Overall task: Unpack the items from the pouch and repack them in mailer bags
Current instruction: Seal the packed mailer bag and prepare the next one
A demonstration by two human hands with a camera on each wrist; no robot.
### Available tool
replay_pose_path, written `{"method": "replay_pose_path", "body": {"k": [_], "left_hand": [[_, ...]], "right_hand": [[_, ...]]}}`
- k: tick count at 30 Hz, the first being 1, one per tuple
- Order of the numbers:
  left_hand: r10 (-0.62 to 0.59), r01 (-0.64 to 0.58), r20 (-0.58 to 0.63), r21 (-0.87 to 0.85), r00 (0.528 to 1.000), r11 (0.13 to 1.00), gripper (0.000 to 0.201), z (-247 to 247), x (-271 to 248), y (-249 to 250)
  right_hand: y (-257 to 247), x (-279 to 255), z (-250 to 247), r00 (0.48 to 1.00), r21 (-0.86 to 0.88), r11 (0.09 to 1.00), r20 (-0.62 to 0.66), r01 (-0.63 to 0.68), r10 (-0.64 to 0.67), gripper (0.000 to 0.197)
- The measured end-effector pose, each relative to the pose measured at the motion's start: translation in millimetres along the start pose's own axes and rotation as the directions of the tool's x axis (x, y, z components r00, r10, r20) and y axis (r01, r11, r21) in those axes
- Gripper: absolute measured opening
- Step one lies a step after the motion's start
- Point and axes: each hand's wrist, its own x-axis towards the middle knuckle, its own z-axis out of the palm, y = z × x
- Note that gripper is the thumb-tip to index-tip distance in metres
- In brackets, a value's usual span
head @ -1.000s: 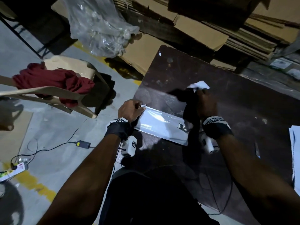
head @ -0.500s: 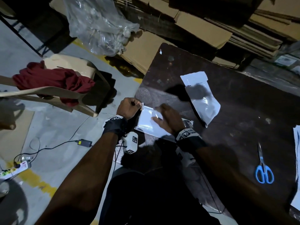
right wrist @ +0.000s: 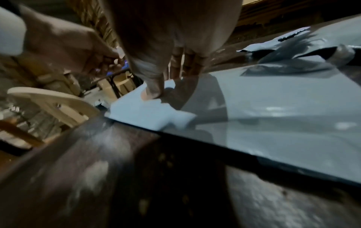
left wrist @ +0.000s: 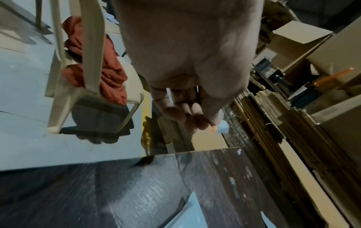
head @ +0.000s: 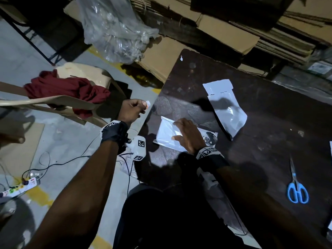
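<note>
At the centre of the head view, the right hand lies flat with straight fingers on a white mailer bag, pressing it onto the dark wooden table. A dark item shows at the bag's right end, just right of the hand. The left hand, left of the table's edge and over the floor, has its fingers curled and pinches a small white strip between thumb and forefinger. A second white bag lies on the table in the upper right of centre, well apart from the first. Blue-handled scissors lie at the lower right. At the left a red cloth is draped on a beige plastic chair; clear crumpled plastic and flattened cardboard fill the top.

In the left wrist view, the left hand hangs from the top centre, fingers curled inward, a bit of white strip at their tips. The chair and red cloth are at the upper left, the table across the bottom, with a corner of the mailer bag at the bottom edge.

In the right wrist view, blurred, the right hand reaches down from the top centre, its straight fingers touching the mailer bag, which spreads over the right half. The left hand is at the upper left, clenched on the strip. The table fills the bottom.
</note>
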Motion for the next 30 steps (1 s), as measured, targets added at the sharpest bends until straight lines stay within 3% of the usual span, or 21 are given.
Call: {"method": "replay_pose_path", "body": {"k": [3, 6, 9, 15, 19, 22, 26, 30], "left_hand": [[0.067, -0.082, 0.138, 0.103, 0.988, 0.991, 0.018, -0.4, -9.2, 8.5], [0.197, -0.263, 0.296, 0.200, 0.935, 0.944, 0.018, 12.0, -19.6, 17.5], [0.210, -0.328, 0.375, 0.286, 0.903, 0.900, 0.016, 27.3, -25.2, 21.7], [0.208, -0.417, 0.452, 0.434, 0.867, 0.799, 0.016, 45.1, -42.1, 32.0], [0.215, -0.368, 0.414, 0.337, 0.885, 0.867, 0.012, 52.5, -51.9, 29.8], [0.182, -0.242, 0.294, 0.180, 0.938, 0.953, 0.019, 60.3, -62.1, 30.5], [0.166, -0.206, 0.274, 0.124, 0.947, 0.971, 0.023, 65.0, -75.2, 31.4], [0.219, -0.252, 0.288, 0.083, 0.932, 0.964, 0.016, 64.4, -82.5, 36.5]], "right_hand": [[0.8, 6.9, -7.5, 0.996, 0.149, 0.988, -0.085, -0.026, 0.039, 0.045], [-9.6, 12.6, -22.6, 0.958, 0.396, 0.906, -0.169, -0.148, 0.231, 0.030], [-21.6, 16.2, -34.6, 0.937, 0.548, 0.819, -0.167, -0.171, 0.307, 0.040], [-21.4, 0.0, -40.4, 0.942, 0.528, 0.842, -0.209, -0.116, 0.261, 0.032], [-15.5, -14.3, -40.8, 0.932, 0.595, 0.794, -0.203, -0.127, 0.301, 0.010], [-16.0, -23.3, -43.4, 0.910, 0.691, 0.711, -0.200, -0.131, 0.363, 0.012], [-20.6, -29.9, -46.0, 0.889, 0.721, 0.687, -0.256, -0.086, 0.380, 0.005], [-25.6, -33.6, -50.0, 0.880, 0.679, 0.728, -0.284, -0.096, 0.380, 0.026]]}}
